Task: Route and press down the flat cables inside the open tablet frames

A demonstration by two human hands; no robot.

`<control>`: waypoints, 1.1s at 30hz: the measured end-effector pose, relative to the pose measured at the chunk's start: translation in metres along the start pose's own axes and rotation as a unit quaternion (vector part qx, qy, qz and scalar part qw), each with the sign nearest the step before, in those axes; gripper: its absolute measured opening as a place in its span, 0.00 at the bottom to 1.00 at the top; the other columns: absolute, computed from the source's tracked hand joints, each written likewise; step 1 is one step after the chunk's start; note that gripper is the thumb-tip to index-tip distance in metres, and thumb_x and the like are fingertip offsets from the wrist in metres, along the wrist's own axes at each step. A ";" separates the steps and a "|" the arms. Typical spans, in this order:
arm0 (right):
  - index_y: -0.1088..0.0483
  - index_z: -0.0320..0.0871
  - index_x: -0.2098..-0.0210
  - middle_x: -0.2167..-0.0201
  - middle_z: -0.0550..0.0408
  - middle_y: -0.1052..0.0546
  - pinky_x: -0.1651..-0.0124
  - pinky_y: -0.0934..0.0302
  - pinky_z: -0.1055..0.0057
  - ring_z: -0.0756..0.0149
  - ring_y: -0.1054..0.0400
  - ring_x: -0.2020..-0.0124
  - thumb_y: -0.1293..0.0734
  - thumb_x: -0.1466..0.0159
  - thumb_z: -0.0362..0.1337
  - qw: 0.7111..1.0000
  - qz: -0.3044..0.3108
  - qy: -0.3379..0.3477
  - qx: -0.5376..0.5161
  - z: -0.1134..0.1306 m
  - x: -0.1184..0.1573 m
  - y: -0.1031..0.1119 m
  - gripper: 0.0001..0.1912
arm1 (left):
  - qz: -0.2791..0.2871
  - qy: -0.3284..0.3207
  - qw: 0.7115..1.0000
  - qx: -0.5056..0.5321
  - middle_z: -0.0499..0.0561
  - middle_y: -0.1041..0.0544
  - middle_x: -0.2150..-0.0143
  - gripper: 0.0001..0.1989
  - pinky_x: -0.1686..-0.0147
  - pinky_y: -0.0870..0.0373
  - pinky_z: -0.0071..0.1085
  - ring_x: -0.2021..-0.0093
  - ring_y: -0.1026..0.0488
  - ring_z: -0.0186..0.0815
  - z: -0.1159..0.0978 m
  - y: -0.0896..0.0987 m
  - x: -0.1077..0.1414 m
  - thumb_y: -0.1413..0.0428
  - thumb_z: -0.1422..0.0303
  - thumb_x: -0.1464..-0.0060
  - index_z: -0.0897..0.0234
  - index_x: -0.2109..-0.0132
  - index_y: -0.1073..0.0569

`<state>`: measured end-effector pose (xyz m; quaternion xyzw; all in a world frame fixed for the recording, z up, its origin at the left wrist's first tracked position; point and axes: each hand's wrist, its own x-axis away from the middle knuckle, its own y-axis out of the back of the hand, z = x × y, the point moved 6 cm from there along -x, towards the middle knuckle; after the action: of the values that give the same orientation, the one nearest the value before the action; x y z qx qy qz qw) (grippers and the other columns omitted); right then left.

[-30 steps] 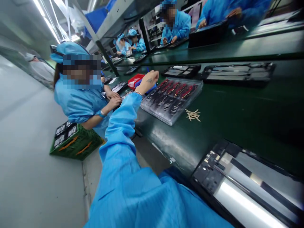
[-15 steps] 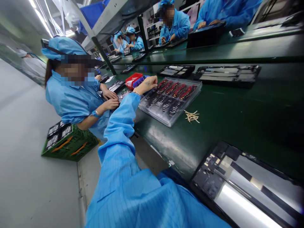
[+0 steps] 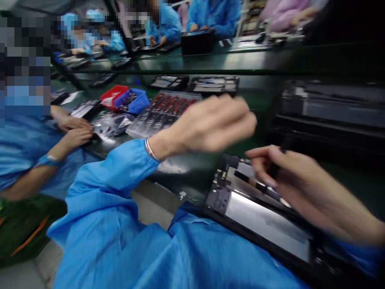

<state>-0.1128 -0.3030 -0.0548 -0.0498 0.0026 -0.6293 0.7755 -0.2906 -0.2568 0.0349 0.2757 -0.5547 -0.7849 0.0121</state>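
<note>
Nearest the body, an opened device (image 3: 267,222) lies slantwise at the edge of the green bench (image 3: 189,180), the right hand (image 3: 290,170) over its far side with fingers curled by something dark, though whether they grip it cannot be told. Apart from it, the blurred left hand (image 3: 207,124) is above the bench, fingers bent, its grip unreadable. Beyond sit a clear tray (image 3: 142,130) of red and black parts, a blue bin (image 3: 140,105) and a red bin (image 3: 108,103) to its left, and two more opened devices (image 3: 214,84) behind.
</note>
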 end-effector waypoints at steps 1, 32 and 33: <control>0.23 0.44 0.69 0.75 0.55 0.31 0.73 0.38 0.69 0.69 0.40 0.76 0.27 0.36 0.57 0.998 0.004 -0.033 -0.055 -0.006 0.001 -0.003 0.22 | 0.015 -0.078 0.996 0.027 0.53 0.22 0.47 0.21 0.47 0.23 0.43 0.44 0.23 0.43 -0.028 -0.008 -0.006 0.62 0.65 0.24 0.56 0.45 0.24; 0.34 0.45 0.75 0.77 0.58 0.29 0.72 0.48 0.69 0.69 0.37 0.76 0.35 0.35 0.34 0.920 -0.057 0.222 0.318 0.022 0.009 0.006 0.11 | -0.096 -0.068 0.989 -0.084 0.51 0.24 0.66 0.13 0.68 0.34 0.32 0.67 0.29 0.35 -0.073 -0.027 -0.014 0.52 0.76 0.29 0.65 0.62 0.27; 0.33 0.45 0.75 0.77 0.58 0.28 0.72 0.47 0.69 0.68 0.36 0.76 0.35 0.35 0.35 0.921 -0.054 0.217 0.318 0.021 0.009 0.006 0.11 | -0.090 -0.071 0.990 -0.083 0.51 0.23 0.65 0.13 0.68 0.33 0.33 0.67 0.28 0.35 -0.072 -0.028 -0.015 0.53 0.75 0.28 0.65 0.62 0.27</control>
<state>-0.1034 -0.3086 -0.0339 0.3373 -0.0321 -0.6333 0.6958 -0.2383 -0.3033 0.0001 0.2659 -0.4602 -0.8438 -0.0748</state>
